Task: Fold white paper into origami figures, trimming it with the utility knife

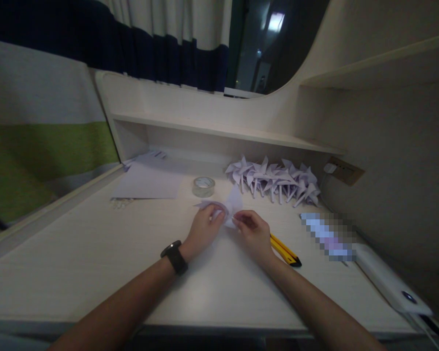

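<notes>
folded white paper (235,200), one, between both hands over desk (131,273).
left hand (206,224): pinching its curled flap; right hand (254,233): pinching its near right edge; tape roll (203,191) just beyond; paper pinwheels (274,179) farther right.

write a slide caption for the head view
Left hand and right hand hold curled paper near a clear tape roll, paper pinwheels clustered behind.

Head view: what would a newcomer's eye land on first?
Probably the cluster of white paper pinwheels at the back right of the desk, below the shelf. Next, at the middle, the left hand and right hand, fingers meeting at a folded white paper. Then the yellow-and-black tool, just right of the right hand.
</notes>
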Demonstrator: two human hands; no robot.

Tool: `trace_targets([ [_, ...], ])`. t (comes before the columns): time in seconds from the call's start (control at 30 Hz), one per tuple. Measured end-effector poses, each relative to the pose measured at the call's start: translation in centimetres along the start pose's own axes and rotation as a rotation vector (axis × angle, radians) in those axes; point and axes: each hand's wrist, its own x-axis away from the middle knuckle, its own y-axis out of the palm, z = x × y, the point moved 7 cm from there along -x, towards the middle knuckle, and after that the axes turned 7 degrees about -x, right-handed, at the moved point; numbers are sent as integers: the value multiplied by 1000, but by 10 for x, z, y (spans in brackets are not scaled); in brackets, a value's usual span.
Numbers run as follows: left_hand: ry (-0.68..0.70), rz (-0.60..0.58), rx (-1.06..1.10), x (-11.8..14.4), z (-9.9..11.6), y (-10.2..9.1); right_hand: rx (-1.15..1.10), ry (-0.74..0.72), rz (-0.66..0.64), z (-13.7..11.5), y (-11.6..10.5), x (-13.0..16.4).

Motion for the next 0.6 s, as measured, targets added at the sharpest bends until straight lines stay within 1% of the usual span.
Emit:
trace_targets([
  [0.23, -13, -26, -20, 0, 0, 1, 16, -8, -1, 0, 0, 0],
  [0.4, 35, -22, -19, 1, 4, 1, 46, -29, -11, -2, 1, 0],
  [0.6, 36, -31, -19, 1, 5, 1, 35, -10, -13, 0, 0, 0],
])
